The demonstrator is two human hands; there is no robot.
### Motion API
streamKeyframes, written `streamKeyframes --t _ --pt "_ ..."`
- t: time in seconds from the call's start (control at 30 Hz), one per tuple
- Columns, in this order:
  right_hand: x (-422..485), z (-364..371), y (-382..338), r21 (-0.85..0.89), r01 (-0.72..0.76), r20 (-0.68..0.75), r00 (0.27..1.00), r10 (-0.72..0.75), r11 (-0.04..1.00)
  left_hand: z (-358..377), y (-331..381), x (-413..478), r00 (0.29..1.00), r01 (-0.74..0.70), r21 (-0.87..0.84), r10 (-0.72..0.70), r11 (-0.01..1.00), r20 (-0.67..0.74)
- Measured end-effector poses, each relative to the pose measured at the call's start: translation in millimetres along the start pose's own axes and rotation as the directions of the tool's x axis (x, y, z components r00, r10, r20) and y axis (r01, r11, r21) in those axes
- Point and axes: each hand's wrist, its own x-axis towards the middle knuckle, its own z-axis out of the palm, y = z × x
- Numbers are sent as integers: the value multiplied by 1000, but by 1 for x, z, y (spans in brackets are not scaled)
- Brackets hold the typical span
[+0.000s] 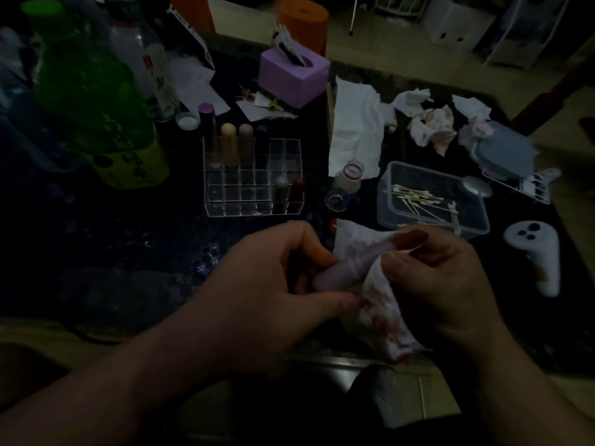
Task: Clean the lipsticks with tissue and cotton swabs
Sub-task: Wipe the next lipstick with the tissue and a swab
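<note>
My left hand (273, 278) grips the pale tube of an open lipstick (351, 263) near the table's front edge; its red tip (415, 238) points up to the right. My right hand (441, 278) pinches a red-stained tissue (383, 313) against the tube, just below the tip. The tissue hangs down under both hands. A clear plastic box (479, 226) behind my right hand holds several cotton swabs (418, 197). Several capped lipsticks stand in a clear grid organizer (251, 178).
Used stained tissues (434, 127) and a flat clean tissue (354, 130) lie at the back right. A small open bottle (349, 177) stands between organizer and swab box. A purple tissue box (293, 75), green bottle (93, 91) and white controller (537, 255) are also on the dark table.
</note>
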Motion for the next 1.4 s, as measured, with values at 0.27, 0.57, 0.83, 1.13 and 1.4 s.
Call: streamKeyframes --t 0.27,0.57,0.83,1.13,1.4 --pt "-2 -1 -2 63 -15 1 1000 15 998 -13 7 3 943 86 -124 -40 989 330" --pt "0 0 -3 -3 22 -23 999 -22 1000 -2 -2 1 995 -98 58 97 994 16" --pt "-2 2 -3 29 11 36 999 -12 1000 -4 2 -1 984 -179 122 177 976 26" --pt "-1 1 -1 71 2 -5 1000 -2 998 -12 11 2 964 -28 -82 49 996 261" --pt "-1 5 -2 80 -14 35 999 11 997 1 4 -2 982 -160 131 171 978 -81"
